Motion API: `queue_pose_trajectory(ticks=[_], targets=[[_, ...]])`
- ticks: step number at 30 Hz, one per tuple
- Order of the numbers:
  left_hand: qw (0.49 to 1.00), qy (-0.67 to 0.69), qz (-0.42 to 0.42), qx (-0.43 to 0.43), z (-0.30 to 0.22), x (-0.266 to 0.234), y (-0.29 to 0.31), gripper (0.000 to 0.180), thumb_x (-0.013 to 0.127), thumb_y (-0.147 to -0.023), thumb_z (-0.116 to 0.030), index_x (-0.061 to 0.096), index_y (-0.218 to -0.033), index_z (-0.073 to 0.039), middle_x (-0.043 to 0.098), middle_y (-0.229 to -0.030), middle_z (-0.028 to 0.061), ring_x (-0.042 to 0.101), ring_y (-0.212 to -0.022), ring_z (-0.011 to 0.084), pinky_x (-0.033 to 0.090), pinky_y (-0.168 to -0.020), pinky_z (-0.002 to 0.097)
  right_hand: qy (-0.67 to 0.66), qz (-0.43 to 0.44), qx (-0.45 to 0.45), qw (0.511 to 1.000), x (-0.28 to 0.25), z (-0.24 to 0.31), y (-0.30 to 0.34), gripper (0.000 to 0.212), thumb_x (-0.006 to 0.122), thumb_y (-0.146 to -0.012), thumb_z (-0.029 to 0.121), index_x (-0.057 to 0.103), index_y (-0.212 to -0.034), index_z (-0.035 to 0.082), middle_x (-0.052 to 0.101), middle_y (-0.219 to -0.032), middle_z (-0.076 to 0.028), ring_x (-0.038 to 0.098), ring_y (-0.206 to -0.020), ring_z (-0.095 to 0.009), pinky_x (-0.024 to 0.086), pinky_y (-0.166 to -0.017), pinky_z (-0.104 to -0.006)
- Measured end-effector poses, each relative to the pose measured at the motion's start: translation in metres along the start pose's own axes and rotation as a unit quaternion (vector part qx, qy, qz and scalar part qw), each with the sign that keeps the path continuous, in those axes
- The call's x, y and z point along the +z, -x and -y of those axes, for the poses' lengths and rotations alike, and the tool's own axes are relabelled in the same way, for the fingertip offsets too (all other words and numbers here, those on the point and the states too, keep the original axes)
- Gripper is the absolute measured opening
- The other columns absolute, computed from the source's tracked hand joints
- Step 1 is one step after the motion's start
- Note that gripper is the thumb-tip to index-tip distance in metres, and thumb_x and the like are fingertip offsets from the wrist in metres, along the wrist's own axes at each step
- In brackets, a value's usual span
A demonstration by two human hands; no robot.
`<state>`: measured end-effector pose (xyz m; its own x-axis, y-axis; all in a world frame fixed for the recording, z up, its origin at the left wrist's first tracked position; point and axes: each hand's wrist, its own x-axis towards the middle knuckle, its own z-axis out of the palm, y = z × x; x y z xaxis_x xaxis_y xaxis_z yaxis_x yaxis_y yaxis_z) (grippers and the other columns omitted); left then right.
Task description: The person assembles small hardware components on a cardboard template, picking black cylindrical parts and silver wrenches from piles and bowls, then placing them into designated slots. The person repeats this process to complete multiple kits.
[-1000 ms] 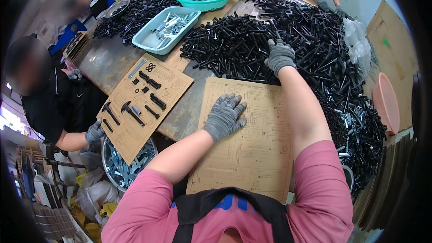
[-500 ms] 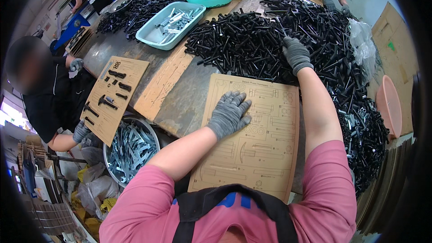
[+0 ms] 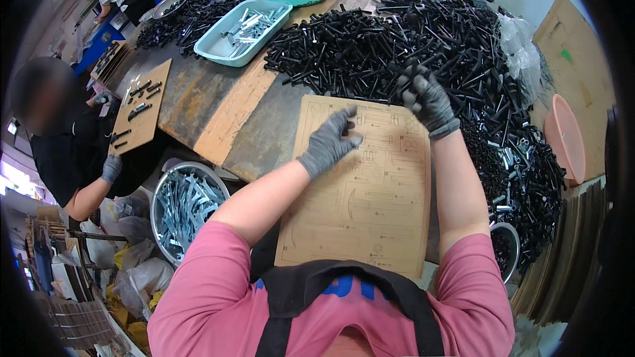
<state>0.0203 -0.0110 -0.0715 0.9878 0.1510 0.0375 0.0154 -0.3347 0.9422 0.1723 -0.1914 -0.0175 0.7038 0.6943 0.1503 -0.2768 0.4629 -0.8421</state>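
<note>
One printed cardboard sheet [image 3: 390, 218] lies beside the black bolt pile [image 3: 344, 53], probably for short reaches; the left hand [image 3: 331, 140] spreads its fingers over it; the right hand's [image 3: 428, 102] curl, contents unclear.

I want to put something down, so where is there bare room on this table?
Bare metal tabletop shows between the cardboard sheet and the pale wooden strip, and again between that strip and the co-worker's board. The strip's near end is bare too. It's crowded beyond and right of the sheet, where black bolts are heaped by your right hand.
</note>
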Motion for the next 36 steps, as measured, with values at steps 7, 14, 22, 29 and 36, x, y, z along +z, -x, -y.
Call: queue_pose_trajectory(ticks=[7,14,22,29,36], targets=[[0.978,0.052,0.188,0.068,-0.056,-0.028,-0.018,0.052,0.068,-0.075,-0.024,0.049,-0.121,-0.007,0.059,-0.086,0.0019,0.053,-0.068,0.0093,0.045,-0.057,0.0217,0.228,0.129,0.146,0.954,0.038,-0.016,0.044,0.035,0.065,-0.077,0.03,0.052,-0.102,0.009,0.056,-0.077,-0.001,0.048,-0.058,-0.006,0.037,-0.047,-0.0173],[0.956,-0.274,0.093,0.057,-0.03,-0.051,-0.026,0.021,0.059,-0.08,-0.015,0.063,-0.1,-0.007,0.064,-0.09,0.012,0.061,-0.082,0.024,0.048,-0.073,0.0319,0.544,0.06,0.062,0.835,0.046,-0.058,0.045,0.024,0.065,-0.076,0.021,0.061,-0.093,0.005,0.06,-0.075,-0.005,0.056,-0.066,-0.02,0.046,-0.064,-0.0306],[0.921,-0.369,0.078,0.093,0.006,-0.05,-0.018,0.038,0.06,-0.078,-0.028,0.057,-0.11,-0.009,0.058,-0.101,0.0142,0.054,-0.096,0.031,0.043,-0.084,0.0379,0.657,-0.057,0.035,0.751,0.036,-0.069,0.041,0.024,0.062,-0.077,0.024,0.064,-0.091,0.005,0.06,-0.092,-0.012,0.058,-0.084,-0.023,0.046,-0.075,-0.0329],[0.899,-0.407,0.133,0.097,0.001,-0.022,-0.015,0.036,0.063,-0.075,-0.023,0.058,-0.108,-0.011,0.055,-0.101,0.0118,0.055,-0.092,0.0288,0.045,-0.081,0.0365,0.606,-0.074,0.116,0.784,0.002,-0.062,0.059,0.023,0.061,-0.078,0.017,0.061,-0.097,0.004,0.064,-0.092,-0.011,0.06,-0.085,-0.022,0.046,-0.079,-0.0309],[0.913,-0.384,0.118,0.073,-0.006,-0.029,-0.014,0.033,0.065,-0.074,-0.021,0.06,-0.106,-0.011,0.056,-0.099,0.0107,0.057,-0.09,0.0273,0.046,-0.081,0.0352,0.771,-0.021,0.039,0.635,0.008,-0.056,0.053,0.035,0.06,-0.078,0.029,0.058,-0.108,0.012,0.054,-0.104,-0.011,0.052,-0.099,-0.027,0.041,-0.087,-0.0364]])
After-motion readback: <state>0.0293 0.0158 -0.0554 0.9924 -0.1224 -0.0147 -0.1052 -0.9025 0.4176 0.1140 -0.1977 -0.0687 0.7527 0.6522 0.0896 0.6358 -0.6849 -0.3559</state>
